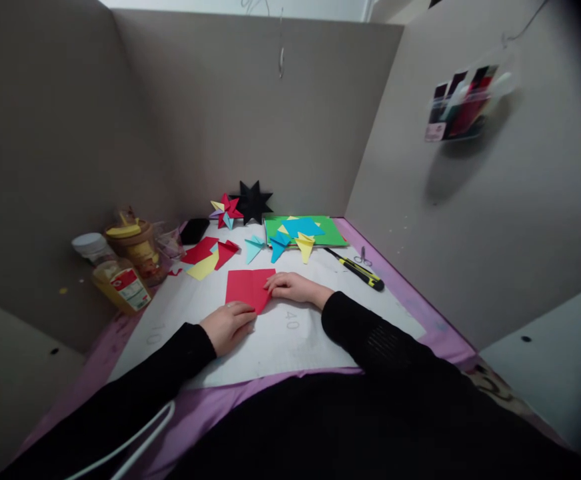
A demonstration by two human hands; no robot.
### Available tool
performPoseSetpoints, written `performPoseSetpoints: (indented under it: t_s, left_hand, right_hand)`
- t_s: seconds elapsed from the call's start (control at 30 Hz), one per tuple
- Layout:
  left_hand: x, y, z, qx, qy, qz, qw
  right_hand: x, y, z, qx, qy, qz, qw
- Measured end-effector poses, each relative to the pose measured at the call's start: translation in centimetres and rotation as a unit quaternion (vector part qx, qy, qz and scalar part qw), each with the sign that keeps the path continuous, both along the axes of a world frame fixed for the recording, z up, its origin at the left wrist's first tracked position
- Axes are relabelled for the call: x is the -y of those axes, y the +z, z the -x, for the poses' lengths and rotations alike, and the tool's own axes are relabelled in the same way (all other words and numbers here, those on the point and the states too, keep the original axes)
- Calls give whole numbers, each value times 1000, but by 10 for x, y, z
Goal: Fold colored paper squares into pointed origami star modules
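Observation:
A red paper sheet [247,285] lies on the white sheet covering the table, with a crease down its middle. Its lower right corner is folded over. My left hand [230,325] rests on the paper's lower edge, fingers pressed together. My right hand [293,288] is at the right edge, its fingers closed on the red paper. Behind the paper stand folded pieces: a red one [226,253], a light blue one [254,247], a blue one [280,246] and a yellow one [305,247].
At the left stand a glue bottle [123,287], a brown jar [138,250] and a clear cup [169,241]. A black phone [194,231], paper stars [254,202] and a green paper stack [335,231] are at the back. A cutter [358,270] and scissors [363,257] lie right.

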State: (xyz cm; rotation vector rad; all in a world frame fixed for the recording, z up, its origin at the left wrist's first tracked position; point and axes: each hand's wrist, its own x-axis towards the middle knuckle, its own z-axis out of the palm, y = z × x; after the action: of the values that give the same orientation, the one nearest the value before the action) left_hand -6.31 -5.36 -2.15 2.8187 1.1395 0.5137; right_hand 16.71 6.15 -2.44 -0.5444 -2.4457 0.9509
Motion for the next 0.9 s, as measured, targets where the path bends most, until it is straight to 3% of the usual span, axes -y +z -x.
performPoseSetpoints:
  t_s: [0.17, 0.33, 0.43, 0.53, 0.63, 0.8, 0.9]
  left_hand:
    - [9, 8, -13, -16, 15, 26, 999]
    - [9, -1, -17, 35, -14, 46, 998]
    - [-4, -4, -8, 58, 38, 49, 996]
    - [-15, -3, 0, 14, 138, 23, 990]
    - [-18, -1, -2, -6, 188, 22, 982]
    - [-15, 1, -12, -126, 159, 14, 979]
    - [-15, -1, -12, -146, 151, 6, 978]
  right_hand:
    - [1, 2, 12, 1, -63, -31, 998]
    - [-2, 2, 22, 0, -88, -62, 994]
    - [-5, 0, 26, 4, -91, -74, 993]
    - [-6, -3, 29, 15, -110, -90, 990]
    - [-5, -6, 34, 38, -145, -116, 982]
    - [-1, -12, 41, 77, -221, -129, 964]
    - [0, -15, 43, 86, -241, -131, 958]
